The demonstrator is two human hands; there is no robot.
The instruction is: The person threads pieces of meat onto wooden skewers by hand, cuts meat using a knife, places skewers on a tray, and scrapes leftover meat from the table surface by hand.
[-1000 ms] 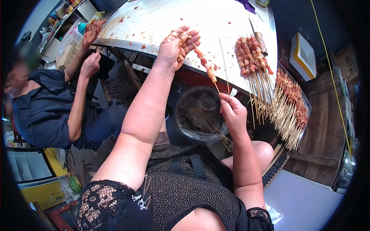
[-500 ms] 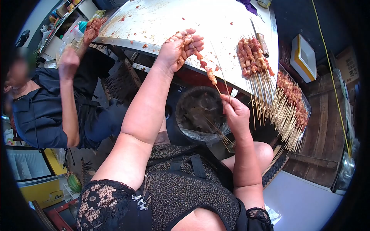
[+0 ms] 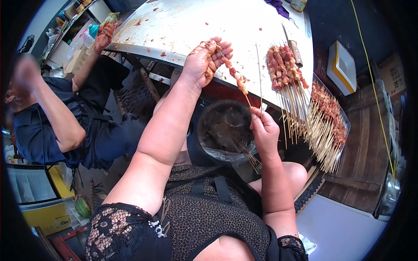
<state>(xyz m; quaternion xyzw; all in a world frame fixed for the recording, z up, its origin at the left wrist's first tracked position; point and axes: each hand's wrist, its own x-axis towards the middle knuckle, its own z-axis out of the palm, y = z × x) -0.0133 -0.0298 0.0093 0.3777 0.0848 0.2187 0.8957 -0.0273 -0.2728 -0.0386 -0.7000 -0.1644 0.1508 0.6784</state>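
My left hand [image 3: 202, 64] is over the table's near edge, palm up, its fingers curled around raw meat pieces [image 3: 212, 56]. A thin skewer [image 3: 247, 100] slants from that hand down to my right hand [image 3: 264, 129], with several chunks of meat [image 3: 237, 78] threaded along its upper part. My right thumb and fingers pinch its lower end. A bare bamboo stick [image 3: 260, 82] also rises from the right hand, nearly upright. To the right, finished meat skewers [image 3: 283, 69] lie stacked on the white table [image 3: 191, 21], their sticks hanging over the edge.
A knife [image 3: 294, 51] lies beside the stack. More skewers fill a metal tray [image 3: 347, 117] at right. A round dark bin [image 3: 226, 126] with a plastic liner stands below the table. At left, another person [image 3: 48, 117] sits holding meat in one raised hand.
My left hand has shifted slightly right, and the bare stick stands more upright. The other person's nearer hand has lifted toward their head.
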